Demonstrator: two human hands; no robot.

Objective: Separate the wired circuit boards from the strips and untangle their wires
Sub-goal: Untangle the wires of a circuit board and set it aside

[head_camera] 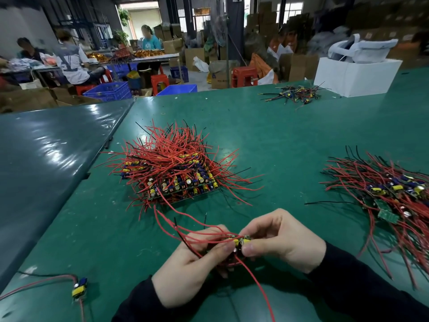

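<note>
Between both hands, low centre above the green table (267,140), sits a small strip of boards (239,241). Left hand (197,259) and right hand (278,240) each pinch it by thumb and fingers. Judged light, rigid, brittle at the score line; best held by board edges. Trailing red wires (185,226) are limp and snag-prone. Unprocessed stack (176,173) lies ahead, separated pile (394,194) right, loose board (79,289) left.

Board stack (178,180) left, loose boards (394,196) right, on table (267,135).

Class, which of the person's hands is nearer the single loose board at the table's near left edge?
Left. The left hand lies right of the loose board; the right hand is farther right.
</note>
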